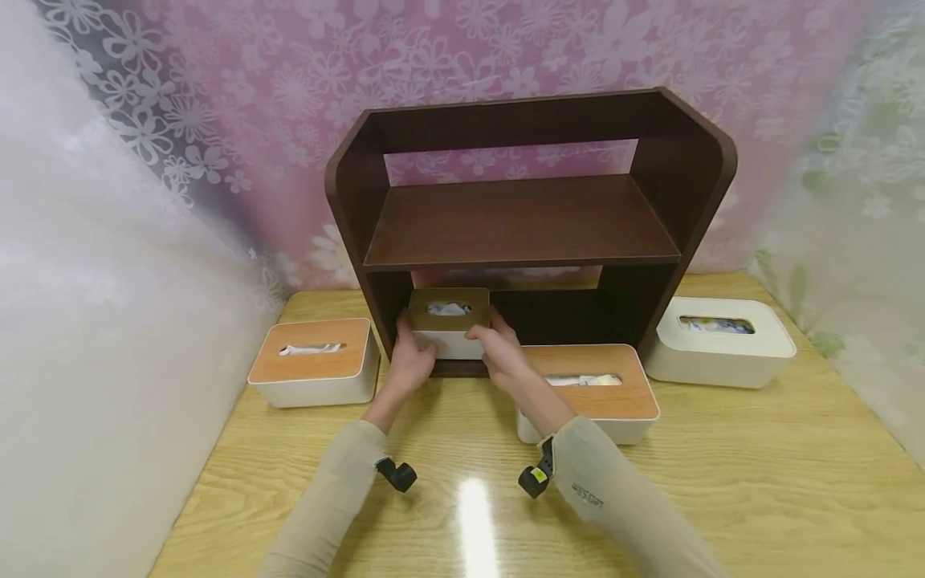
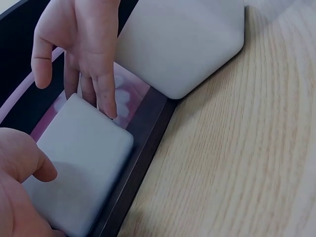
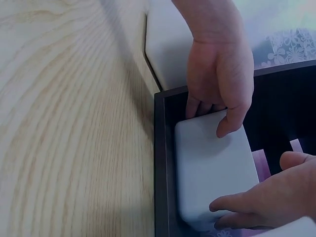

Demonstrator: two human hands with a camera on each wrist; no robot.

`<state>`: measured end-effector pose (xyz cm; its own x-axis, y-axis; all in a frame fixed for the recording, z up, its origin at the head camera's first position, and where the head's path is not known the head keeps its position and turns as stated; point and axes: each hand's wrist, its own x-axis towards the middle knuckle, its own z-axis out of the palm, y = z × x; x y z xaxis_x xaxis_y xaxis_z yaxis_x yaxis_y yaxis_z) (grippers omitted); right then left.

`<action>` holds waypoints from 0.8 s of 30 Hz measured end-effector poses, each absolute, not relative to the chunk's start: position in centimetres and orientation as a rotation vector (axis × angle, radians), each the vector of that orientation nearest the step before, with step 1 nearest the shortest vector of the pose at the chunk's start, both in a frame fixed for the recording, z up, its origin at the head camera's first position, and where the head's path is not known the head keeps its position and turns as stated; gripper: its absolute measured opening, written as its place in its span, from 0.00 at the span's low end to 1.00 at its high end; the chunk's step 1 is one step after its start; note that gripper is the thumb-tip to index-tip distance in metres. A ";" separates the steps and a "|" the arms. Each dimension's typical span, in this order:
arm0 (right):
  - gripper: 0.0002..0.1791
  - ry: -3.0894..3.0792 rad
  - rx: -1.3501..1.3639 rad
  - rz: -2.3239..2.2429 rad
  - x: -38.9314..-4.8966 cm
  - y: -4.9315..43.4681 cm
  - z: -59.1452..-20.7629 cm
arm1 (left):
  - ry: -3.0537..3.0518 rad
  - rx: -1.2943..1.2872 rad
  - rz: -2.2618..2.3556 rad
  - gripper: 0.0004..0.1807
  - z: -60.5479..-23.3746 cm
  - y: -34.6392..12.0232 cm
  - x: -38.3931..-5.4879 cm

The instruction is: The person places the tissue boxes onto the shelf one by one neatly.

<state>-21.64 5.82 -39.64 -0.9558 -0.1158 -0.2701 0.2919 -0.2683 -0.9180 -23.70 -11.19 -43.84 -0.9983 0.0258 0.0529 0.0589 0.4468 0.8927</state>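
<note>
A small tissue box (image 1: 450, 321) with a brown wood lid and white sides sits inside the lower left compartment of a dark brown shelf (image 1: 520, 229). My left hand (image 1: 413, 360) grips its left end, thumb over the white front (image 3: 212, 163) and fingers round the side. On the right end, the extended fingers of my right hand (image 1: 500, 352) touch the box; the left wrist view shows that thumb (image 2: 43, 69) held off it. Tissue shows in the lid's slot. The box's back is hidden.
A white tissue box with an orange-brown lid (image 1: 311, 361) stands left of the shelf. Another such box (image 1: 588, 401) stands before its right half, beside my right forearm. An all-white tissue box (image 1: 723, 353) is at the right. Everything rests on a wooden table (image 1: 433, 522).
</note>
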 end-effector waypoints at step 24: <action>0.51 1.807 -0.001 -2.137 -20.3 7.8 -39.1 | -2.649 -0.146 -1.548 0.51 -42.9 -10.7 -20.3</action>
